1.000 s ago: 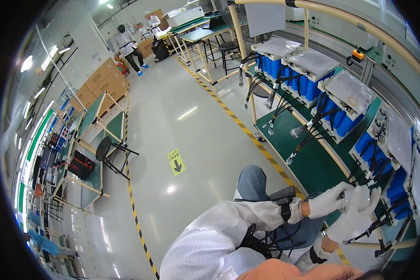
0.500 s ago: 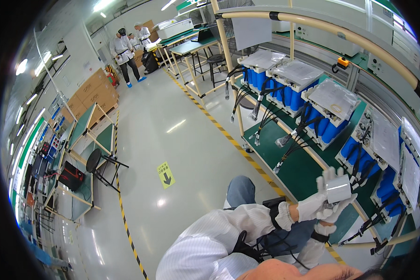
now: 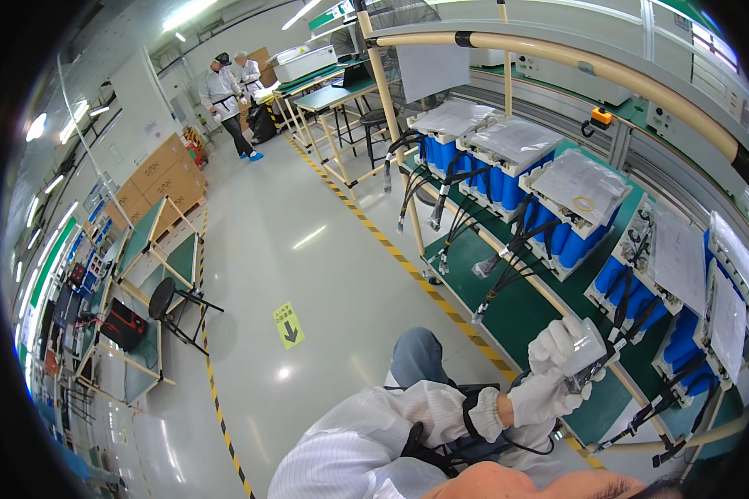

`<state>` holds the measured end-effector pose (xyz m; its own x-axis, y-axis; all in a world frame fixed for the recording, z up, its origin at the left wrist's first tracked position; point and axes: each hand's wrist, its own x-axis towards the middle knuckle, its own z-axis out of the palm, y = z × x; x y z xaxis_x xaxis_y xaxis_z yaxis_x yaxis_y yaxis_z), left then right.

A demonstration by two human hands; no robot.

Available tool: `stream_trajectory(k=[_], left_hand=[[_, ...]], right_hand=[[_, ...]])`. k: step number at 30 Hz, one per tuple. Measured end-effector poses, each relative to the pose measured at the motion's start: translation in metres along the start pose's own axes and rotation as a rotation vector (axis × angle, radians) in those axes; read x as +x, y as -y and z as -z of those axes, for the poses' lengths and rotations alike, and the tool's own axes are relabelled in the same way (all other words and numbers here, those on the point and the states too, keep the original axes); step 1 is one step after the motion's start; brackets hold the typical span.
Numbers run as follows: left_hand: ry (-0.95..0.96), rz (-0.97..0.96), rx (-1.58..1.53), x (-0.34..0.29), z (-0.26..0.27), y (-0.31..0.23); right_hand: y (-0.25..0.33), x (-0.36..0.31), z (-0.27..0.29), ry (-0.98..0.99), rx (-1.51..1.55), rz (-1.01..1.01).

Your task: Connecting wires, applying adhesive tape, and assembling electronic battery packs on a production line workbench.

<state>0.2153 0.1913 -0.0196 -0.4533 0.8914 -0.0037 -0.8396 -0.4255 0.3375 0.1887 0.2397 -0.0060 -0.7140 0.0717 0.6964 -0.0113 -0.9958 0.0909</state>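
Observation:
My left hand (image 3: 551, 348), in a white glove, is closed at the side of a shiny whitish flat piece (image 3: 587, 349), whose kind I cannot make out. Below that piece shows a dark part that looks wrapped in clear plastic. White fingertips of my right hand (image 3: 589, 386) curl at this lower part, with the rest of that hand hidden behind the left. Both hands are over the near edge of a green shelf. Closest to them is a battery pack (image 3: 632, 283) with blue cells, a clear cover and dangling black cables.
Several similar battery packs (image 3: 508, 158) line the shelf, their cables hanging over the cream tube rail (image 3: 508, 249). A thick cream tube (image 3: 599, 66) crosses above. Striped tape (image 3: 449, 308) marks the floor. Stools, benches, cartons (image 3: 166, 175) and people (image 3: 225, 96) are farther off.
The fingers of my left hand, spread before, are now curled, and the whitish piece has tilted. My right hand is more hidden. The view has shifted slightly; a person at the back has moved.

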Motion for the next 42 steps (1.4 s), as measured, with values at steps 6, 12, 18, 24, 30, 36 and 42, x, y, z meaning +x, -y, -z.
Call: stream_trajectory(k=[6, 12, 18, 24, 30, 36, 42], left_hand=[[0.034, -0.089, 0.186, -0.003, 0.01, 0.003], [-0.028, 0.072, 0.064, -0.006, -0.011, -0.013], [-0.212, 0.098, 0.606, -0.003, -0.016, -0.023], [-0.289, -0.05, 1.141, 0.002, -0.014, -0.031], [-0.18, -0.541, 1.677, 0.01, -0.014, -0.026], [-0.139, -0.54, 1.987, 0.016, -0.011, -0.015], [0.059, -0.674, 1.872, 0.005, -0.007, -0.02]], right_hand=[[0.027, -0.016, 0.031, -0.17, -0.14, 0.063], [0.034, -0.027, 0.02, -0.531, -0.486, 0.274], [0.051, -0.046, 0.012, -0.628, -0.735, 0.355], [0.047, -0.048, -0.013, -0.814, -1.219, 0.42], [0.053, -0.05, -0.023, -0.796, -1.296, 0.505], [0.047, -0.044, -0.039, -1.014, -1.994, 0.652], [0.009, -0.024, -0.077, -1.023, -1.903, 0.589]])
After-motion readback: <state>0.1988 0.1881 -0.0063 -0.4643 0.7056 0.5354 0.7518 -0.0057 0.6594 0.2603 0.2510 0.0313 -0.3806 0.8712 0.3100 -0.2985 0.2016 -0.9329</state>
